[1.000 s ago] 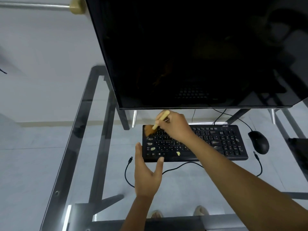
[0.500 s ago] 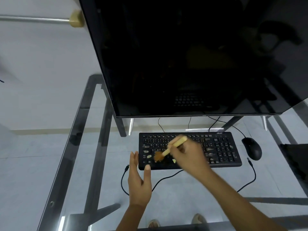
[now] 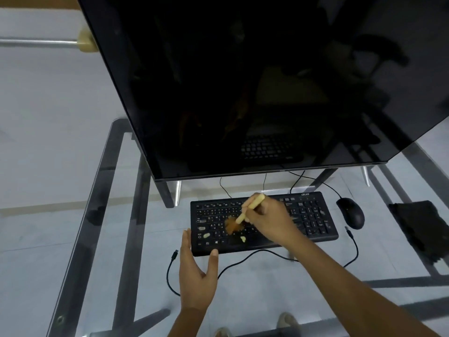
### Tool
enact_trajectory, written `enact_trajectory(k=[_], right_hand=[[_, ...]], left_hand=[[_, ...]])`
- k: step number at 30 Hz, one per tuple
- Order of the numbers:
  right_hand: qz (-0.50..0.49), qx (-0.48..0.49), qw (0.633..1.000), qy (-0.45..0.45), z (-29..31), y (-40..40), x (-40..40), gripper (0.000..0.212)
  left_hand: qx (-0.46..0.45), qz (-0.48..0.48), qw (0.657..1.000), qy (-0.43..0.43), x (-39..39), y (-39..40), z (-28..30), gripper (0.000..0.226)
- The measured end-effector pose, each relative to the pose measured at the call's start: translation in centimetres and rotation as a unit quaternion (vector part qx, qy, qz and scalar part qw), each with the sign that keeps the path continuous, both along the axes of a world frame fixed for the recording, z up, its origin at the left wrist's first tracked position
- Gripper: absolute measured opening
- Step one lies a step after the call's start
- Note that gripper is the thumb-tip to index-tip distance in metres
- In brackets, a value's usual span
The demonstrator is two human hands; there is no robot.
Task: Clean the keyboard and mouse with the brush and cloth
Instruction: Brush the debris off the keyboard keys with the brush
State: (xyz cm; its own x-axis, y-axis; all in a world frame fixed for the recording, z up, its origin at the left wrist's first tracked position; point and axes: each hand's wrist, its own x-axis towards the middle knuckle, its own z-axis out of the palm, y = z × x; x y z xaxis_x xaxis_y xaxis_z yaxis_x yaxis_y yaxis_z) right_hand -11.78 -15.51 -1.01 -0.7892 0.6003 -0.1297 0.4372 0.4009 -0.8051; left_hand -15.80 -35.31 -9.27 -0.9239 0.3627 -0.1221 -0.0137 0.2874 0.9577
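A black keyboard lies on the glass desk, with a few pale crumbs on its left keys. My right hand grips a brush by its pale wooden handle; the brown bristles rest on the keys left of centre. My left hand is open, fingers spread, thumb and fingertips against the keyboard's front left corner. A black mouse sits to the right of the keyboard. A dark cloth lies crumpled at the far right of the desk.
A large dark monitor stands behind the keyboard and overhangs it. Loose black cables with free plugs run along the desk in front of the keyboard. The glass desk has a dark metal frame; my feet show below.
The brush moved from the keyboard's upper left corner down and right to the middle-left keys. My left hand stayed at the front left corner. The camera view shifted slightly.
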Motion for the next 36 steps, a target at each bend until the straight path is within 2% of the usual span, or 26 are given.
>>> enact_trajectory(k=[2,4,6,7,9,11,13,15,17,20,23,26,27,30,32,34,36], right_hand=[[-0.049,0.049,0.997,0.042,0.2,0.7,-0.3,0.01],[-0.071,-0.018,0.996,0.046,0.6,1.1,-0.4,0.008],[-0.019,-0.091,0.996,0.002,0.4,0.7,-0.2,0.005],[-0.012,-0.061,0.998,-0.011,0.1,0.6,-0.1,0.004],[-0.074,0.01,0.997,0.01,-0.3,1.1,0.4,0.005],[-0.087,0.012,0.996,0.024,-0.3,1.5,0.7,0.006],[-0.053,0.012,0.999,0.002,0.1,1.4,0.8,0.005],[-0.074,0.065,0.995,0.018,0.5,2.1,0.9,0.007],[-0.079,0.064,0.995,0.02,1.3,2.9,1.1,0.009],[-0.031,0.027,0.999,-0.034,1.5,3.2,1.8,0.01],[-0.081,0.065,0.995,-0.005,1.3,3.4,3.0,0.008],[-0.028,0.029,0.998,-0.043,0.7,2.9,4.3,0.005],[-0.01,0.047,0.997,-0.059,0.5,2.7,4.5,0.005],[-0.079,0.105,0.991,-0.027,0.8,3.8,4.8,0.007],[-0.066,0.086,0.994,-0.025,1.0,4.3,5.0,0.009],[-0.009,0.07,0.995,-0.067,0.9,3.9,4.8,0.009],[-0.046,0.098,0.992,-0.064,1.0,4.1,4.3,0.008]], left_hand=[[-0.01,-0.004,1.0,0.0,0.0,0.2,-0.1,0.083],[-0.019,-0.001,1.0,0.0,0.0,0.2,-0.2,0.083],[-0.024,0.004,1.0,0.005,-0.1,0.2,-0.1,0.083],[-0.026,0.004,1.0,0.008,-0.2,0.2,-0.2,0.083],[-0.027,0.002,1.0,0.009,-0.1,0.3,-0.2,0.082],[-0.025,0.005,1.0,0.014,-0.1,0.2,-0.3,0.081],[-0.025,0.008,0.999,0.024,-0.2,0.0,-0.5,0.081],[-0.027,0.007,0.999,0.033,-0.2,0.1,-0.8,0.082],[-0.032,0.013,0.999,0.04,0.0,0.5,-1.0,0.084],[-0.032,0.011,0.998,0.044,0.2,1.1,-0.8,0.09],[-0.043,-0.002,0.998,0.045,0.4,1.0,-0.9,0.098],[-0.059,-0.01,0.997,0.038,0.5,0.9,-1.2,0.106],[-0.061,-0.013,0.997,0.036,0.4,1.0,-1.2,0.107],[-0.063,-0.024,0.997,0.04,0.2,1.5,-1.0,0.106],[-0.067,-0.024,0.996,0.046,0.2,1.6,-0.9,0.104],[-0.076,-0.02,0.995,0.055,0.1,1.4,-1.0,0.102],[-0.079,-0.021,0.995,0.061,0.0,1.3,-1.0,0.099]])
